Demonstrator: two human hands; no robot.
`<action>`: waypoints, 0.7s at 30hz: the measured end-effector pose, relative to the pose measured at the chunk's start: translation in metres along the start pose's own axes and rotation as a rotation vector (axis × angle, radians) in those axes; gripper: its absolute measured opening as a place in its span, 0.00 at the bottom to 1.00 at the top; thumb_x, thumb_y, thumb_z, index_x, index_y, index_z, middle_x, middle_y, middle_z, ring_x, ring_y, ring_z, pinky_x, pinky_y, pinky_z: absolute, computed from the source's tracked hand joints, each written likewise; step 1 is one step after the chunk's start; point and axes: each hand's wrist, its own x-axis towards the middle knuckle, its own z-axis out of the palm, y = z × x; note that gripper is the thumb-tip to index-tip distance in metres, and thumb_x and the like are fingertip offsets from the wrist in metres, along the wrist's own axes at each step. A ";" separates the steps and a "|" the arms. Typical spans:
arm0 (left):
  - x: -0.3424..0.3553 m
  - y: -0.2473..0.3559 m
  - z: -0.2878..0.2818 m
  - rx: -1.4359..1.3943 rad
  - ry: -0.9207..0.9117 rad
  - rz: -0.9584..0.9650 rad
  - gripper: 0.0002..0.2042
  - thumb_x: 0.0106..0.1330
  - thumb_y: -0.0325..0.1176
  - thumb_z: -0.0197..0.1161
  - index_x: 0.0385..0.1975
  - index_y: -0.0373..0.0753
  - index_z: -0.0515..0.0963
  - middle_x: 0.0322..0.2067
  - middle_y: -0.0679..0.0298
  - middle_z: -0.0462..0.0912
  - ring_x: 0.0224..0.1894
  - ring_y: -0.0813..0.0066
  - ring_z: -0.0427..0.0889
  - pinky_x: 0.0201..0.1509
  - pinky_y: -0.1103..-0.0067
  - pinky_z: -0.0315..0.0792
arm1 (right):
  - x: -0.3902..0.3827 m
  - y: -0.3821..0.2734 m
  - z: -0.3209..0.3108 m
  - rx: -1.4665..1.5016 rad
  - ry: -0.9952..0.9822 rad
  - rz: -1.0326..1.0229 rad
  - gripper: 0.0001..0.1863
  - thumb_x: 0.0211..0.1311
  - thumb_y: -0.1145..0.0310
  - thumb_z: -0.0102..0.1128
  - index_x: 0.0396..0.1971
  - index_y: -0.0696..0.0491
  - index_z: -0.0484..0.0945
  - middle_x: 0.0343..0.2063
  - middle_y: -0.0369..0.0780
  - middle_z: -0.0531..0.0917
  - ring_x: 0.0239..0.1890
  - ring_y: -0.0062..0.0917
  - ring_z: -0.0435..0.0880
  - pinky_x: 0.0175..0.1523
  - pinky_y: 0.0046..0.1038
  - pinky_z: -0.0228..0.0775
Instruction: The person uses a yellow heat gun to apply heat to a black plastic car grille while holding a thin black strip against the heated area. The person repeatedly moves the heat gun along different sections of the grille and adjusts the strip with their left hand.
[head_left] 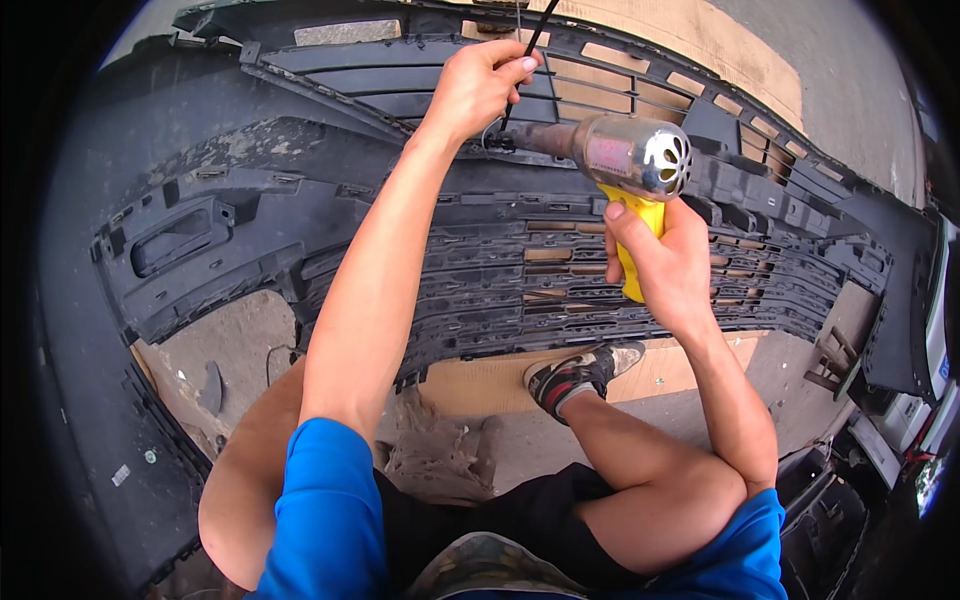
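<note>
A black car bumper [215, 225] with slatted grilles lies spread out in front of me. My left hand [474, 90] pinches a thin black plastic welding rod [541, 25], whose lower end points down at the bumper's upper grille edge. In my right hand [672, 265] is a hot-air gun [610, 152] with a yellow handle and a silver metal body, gripped by the handle. Its nozzle points left and ends close beside the rod's lower end, just below my left hand. Whether the nozzle touches the bumper I cannot tell. A small wire loop shows around that spot.
Cardboard sheets [720, 45] lie on the concrete floor behind and under the bumper. My shoe [572, 383] rests on cardboard [470, 390] at the bumper's near edge. More dark car parts [822, 510] sit at the right, and another black panel [100, 470] at the left.
</note>
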 end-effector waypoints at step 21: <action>0.002 -0.006 0.003 0.011 0.015 0.050 0.11 0.71 0.34 0.60 0.46 0.38 0.82 0.30 0.71 0.82 0.27 0.88 0.76 0.30 0.87 0.72 | 0.005 0.002 0.003 -0.048 0.009 -0.025 0.16 0.63 0.63 0.63 0.37 0.63 0.76 0.20 0.36 0.80 0.16 0.16 0.77 0.22 0.21 0.68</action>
